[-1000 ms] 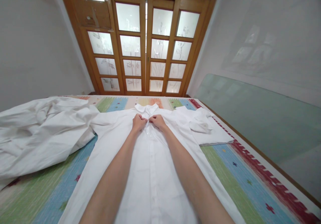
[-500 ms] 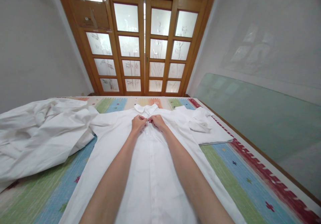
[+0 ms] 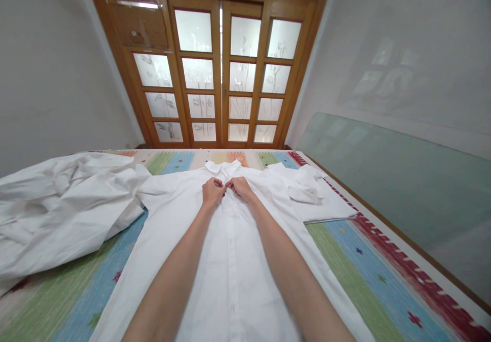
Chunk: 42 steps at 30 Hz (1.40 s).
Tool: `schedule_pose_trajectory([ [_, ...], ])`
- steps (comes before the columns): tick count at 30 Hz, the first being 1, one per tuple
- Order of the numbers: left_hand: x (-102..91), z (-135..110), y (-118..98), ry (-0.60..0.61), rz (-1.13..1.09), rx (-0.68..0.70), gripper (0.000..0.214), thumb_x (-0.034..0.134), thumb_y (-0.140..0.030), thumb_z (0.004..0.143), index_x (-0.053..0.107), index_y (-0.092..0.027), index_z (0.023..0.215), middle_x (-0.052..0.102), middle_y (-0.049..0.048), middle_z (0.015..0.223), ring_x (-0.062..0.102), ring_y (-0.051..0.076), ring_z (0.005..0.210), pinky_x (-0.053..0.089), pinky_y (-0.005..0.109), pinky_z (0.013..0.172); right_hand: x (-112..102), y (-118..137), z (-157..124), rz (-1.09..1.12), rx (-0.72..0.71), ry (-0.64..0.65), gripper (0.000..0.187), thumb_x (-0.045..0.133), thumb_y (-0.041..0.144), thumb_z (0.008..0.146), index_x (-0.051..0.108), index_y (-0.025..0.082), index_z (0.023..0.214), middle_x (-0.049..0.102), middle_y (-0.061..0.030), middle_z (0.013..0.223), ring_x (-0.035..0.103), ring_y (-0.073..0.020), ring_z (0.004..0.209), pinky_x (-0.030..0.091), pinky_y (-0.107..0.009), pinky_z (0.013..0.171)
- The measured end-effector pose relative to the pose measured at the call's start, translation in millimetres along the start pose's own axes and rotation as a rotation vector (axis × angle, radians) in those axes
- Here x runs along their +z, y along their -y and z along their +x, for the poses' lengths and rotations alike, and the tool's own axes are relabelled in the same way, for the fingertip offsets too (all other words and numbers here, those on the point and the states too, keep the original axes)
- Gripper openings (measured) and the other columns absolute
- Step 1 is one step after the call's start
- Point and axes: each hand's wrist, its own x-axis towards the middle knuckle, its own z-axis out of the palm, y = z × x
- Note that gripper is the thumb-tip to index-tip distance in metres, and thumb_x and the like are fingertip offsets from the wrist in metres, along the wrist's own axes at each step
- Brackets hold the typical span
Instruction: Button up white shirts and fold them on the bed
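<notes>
A white short-sleeved shirt (image 3: 215,280) lies spread front side up, its collar (image 3: 222,167) at the far end. Just below the collar, my left hand (image 3: 213,191) pinches the front placket from the left. My right hand (image 3: 240,186) grips the same strip of cloth from the right, and the fingertips of both hands almost meet. Whatever button or buttonhole lies between them is too small and covered to make out. Down the middle, the placket runs straight toward me between my forearms.
A heap of crumpled white cloth (image 3: 69,209) lies on the left. Folded white garments (image 3: 318,194) sit at the right, beside the shirt's sleeve. Beneath is a striped, patterned cover (image 3: 356,265). A pale green panel (image 3: 402,178) borders the right side; wooden glazed doors (image 3: 221,76) stand behind.
Both hands stay at the upper placket with small finger movements. My left hand has turned slightly and its fingers have come closer to the right ones. The shirt lies as before.
</notes>
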Motion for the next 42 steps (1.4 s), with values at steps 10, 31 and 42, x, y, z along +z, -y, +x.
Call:
schedule_pose_trajectory([
  [10, -0.6, 2.0, -1.4, -0.031, -0.022, -0.093, 0.017, 0.071, -0.011, 0.061, 0.063, -0.015, 0.076, 0.072, 0.0024, 0.068, 0.065, 0.012, 0.052, 0.048, 0.018, 0.049, -0.4, 0.0, -1.2, 0.029, -0.012, 0.001, 0.025, 0.053, 0.022, 0.073, 0.075, 0.011, 0.072, 0.061, 0.0012, 0.056, 0.05, -0.01, 0.056, 0.037, -0.02, 0.057],
  [31, 5.2, -0.5, -1.2, -0.081, 0.224, 0.047, 0.012, 0.068, -0.021, 0.064, 0.056, -0.02, 0.067, 0.07, 0.0009, 0.072, 0.066, 0.016, 0.074, 0.046, 0.025, 0.071, -1.3, 0.0, -1.2, 0.026, -0.014, 0.031, 0.019, 0.057, 0.02, 0.072, 0.072, 0.011, 0.066, 0.061, 0.0008, 0.055, 0.052, -0.0098, 0.056, 0.037, -0.019, 0.054],
  [42, 1.3, -3.3, -4.3, -0.077, 0.268, 0.071, 0.016, 0.067, -0.019, 0.066, 0.051, -0.022, 0.068, 0.069, 0.0005, 0.074, 0.064, 0.018, 0.078, 0.044, 0.025, 0.071, -1.9, 1.0, -5.2, -0.079, -0.035, -0.024, 0.012, 0.066, 0.012, 0.066, 0.076, 0.013, 0.072, 0.072, -0.0034, 0.067, 0.063, -0.0144, 0.067, 0.044, -0.02, 0.061],
])
